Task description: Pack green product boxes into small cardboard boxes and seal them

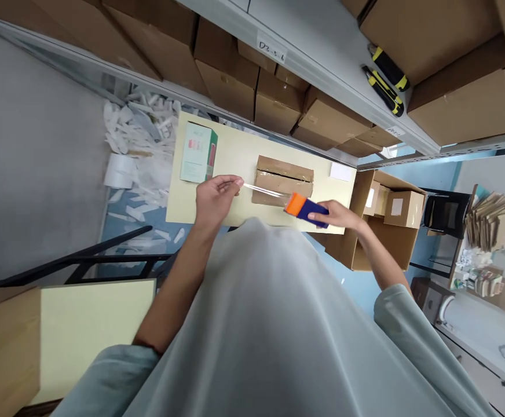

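A tape dispenser [306, 209], dark blue with an orange end, is held in my right hand [334, 214]. From its orange end a strip of clear tape [266, 191] stretches left to my left hand [218, 197], whose thumb and fingers pinch the free end. Beneath the strip, a small brown cardboard box [284, 179] lies on the pale yellow table [235, 145]. Shiny tape shows on the box's edges, and a dark seam runs along its top. The strip passes in front of the box; whether it touches the cardboard I cannot tell.
A white and green box [197, 152] stands at the table's left, a white label [340, 171] at its right. Cardboard boxes fill the shelf, where two utility knives [385, 87] lie. An open carton [365, 246] is on the right; white scraps [142, 150] litter the floor left.
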`<act>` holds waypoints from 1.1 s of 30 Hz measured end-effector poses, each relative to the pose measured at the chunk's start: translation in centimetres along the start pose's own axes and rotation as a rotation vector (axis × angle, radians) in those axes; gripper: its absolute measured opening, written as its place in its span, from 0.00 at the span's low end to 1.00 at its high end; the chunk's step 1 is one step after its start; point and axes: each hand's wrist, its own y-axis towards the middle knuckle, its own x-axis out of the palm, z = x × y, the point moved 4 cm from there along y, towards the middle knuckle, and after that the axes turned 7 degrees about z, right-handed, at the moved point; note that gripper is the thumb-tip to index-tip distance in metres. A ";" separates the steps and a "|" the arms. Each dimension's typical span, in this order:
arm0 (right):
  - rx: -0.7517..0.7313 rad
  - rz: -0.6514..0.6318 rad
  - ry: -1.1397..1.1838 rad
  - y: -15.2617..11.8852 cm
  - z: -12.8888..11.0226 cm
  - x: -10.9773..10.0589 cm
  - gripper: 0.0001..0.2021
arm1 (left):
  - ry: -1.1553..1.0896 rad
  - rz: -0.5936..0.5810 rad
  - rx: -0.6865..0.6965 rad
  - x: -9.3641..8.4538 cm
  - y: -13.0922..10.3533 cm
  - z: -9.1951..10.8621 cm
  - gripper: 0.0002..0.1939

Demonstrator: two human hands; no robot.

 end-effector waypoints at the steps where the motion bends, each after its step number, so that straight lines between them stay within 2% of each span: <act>1: -0.004 -0.003 0.001 1.0 -0.3 -1.2 0.29 | -0.032 -0.001 -0.033 0.6 0.7 -0.3 0.12; 5: -0.111 0.111 -0.027 5.8 -1.8 -5.7 0.31 | -0.214 0.037 -0.148 3.3 2.5 -1.8 0.13; 6: -0.109 0.097 -0.051 6.9 -2.1 -6.4 0.31 | -0.252 0.053 -0.174 3.8 2.9 -2.3 0.13; 8: -0.031 -0.016 -0.103 8.8 -2.4 -7.1 0.32 | -0.299 0.085 -0.220 4.3 3.6 -3.3 0.12; 11: 0.114 -0.160 -0.158 10.7 -2.3 -7.2 0.32 | -0.323 0.124 -0.246 4.4 4.4 -4.7 0.11; 16: 0.126 -0.207 -0.214 12.6 -1.4 -6.0 0.33 | -0.315 0.187 -0.245 4.1 5.2 -6.3 0.10; 25: 0.097 -0.182 -0.295 13.3 0.0 -4.7 0.38 | -0.261 0.233 -0.269 4.0 6.0 -8.6 0.09; 33: 0.148 -0.185 -0.324 13.3 0.4 -4.5 0.37 | -0.180 0.195 -0.298 4.8 7.5 -11.8 0.04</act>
